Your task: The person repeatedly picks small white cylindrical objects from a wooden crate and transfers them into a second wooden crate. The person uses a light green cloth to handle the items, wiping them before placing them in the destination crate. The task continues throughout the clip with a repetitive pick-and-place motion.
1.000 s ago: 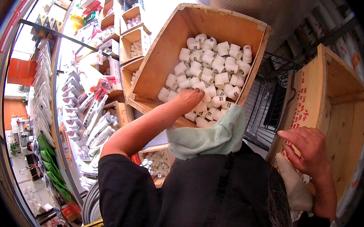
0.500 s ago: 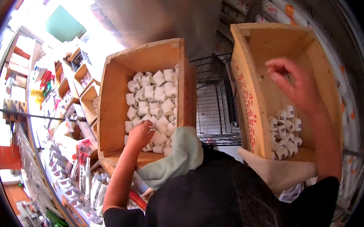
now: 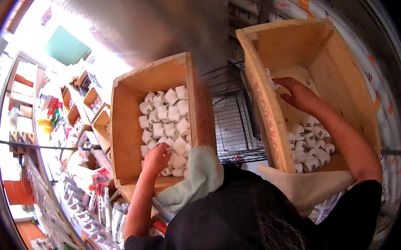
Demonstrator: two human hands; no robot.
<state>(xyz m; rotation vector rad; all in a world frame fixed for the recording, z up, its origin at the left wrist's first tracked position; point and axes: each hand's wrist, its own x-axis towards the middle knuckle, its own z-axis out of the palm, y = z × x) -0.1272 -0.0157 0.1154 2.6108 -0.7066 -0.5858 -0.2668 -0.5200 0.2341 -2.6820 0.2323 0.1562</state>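
Observation:
My left hand (image 3: 157,158) reaches into the left wooden box (image 3: 148,73), fingers bent and closed over a white pipe fitting (image 3: 165,141) in the pile. Many short white plastic fittings (image 3: 165,113) fill the middle of that box. Inside the right wooden box (image 3: 293,53), my right hand (image 3: 297,93) is by the left wall, thumb and fingers apart. A small white piece (image 3: 268,74) shows at its fingertips, partly hidden; whether it is gripped is unclear. Below the hand lies a smaller heap of white fittings with dark labels (image 3: 311,143).
A green cloth (image 3: 192,172) drapes over the left box's near edge, and a beige cloth (image 3: 302,187) over the right one's. Between the boxes is a black wire rack (image 3: 232,118). Long white pipes (image 3: 289,5) line the right side; crowded shelves and bins (image 3: 90,105) stand left.
My right hand has moved left and down to the right box's left wall, where a white piece now shows. My left hand stays over the pile. The whole view has shifted slightly.

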